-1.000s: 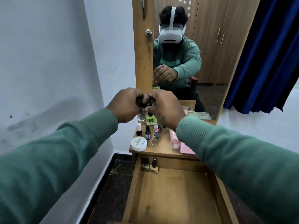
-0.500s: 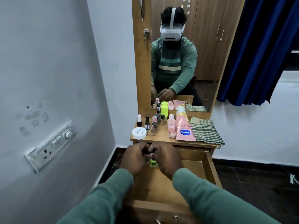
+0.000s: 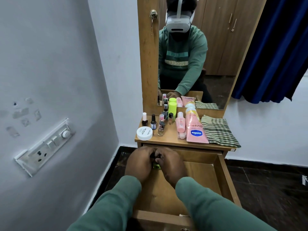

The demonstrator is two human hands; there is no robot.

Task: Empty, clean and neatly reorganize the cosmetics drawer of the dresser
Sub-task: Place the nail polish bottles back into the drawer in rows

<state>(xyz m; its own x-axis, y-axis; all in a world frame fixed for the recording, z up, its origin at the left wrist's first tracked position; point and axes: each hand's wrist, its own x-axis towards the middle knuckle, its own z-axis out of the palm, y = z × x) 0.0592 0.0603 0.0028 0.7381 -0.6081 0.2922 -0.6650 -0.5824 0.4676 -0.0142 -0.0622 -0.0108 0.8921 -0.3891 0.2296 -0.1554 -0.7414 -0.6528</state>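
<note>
Desk [image 3: 171,140] beyond the hands holds polish bottles [image 3: 153,124], tubes [image 3: 195,129] and a cloth [image 3: 218,130]. Left hand [image 3: 138,165] and right hand [image 3: 170,164] curl together round a small green item [image 3: 156,166], mostly hidden, in the open drawer [image 3: 200,177]: restocking, likely. Next: stand it upright, release.

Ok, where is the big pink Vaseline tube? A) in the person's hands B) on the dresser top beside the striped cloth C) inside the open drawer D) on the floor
B: the pink Vaseline tube lies flat on the dresser top, with the striped cloth right beside it.
</note>
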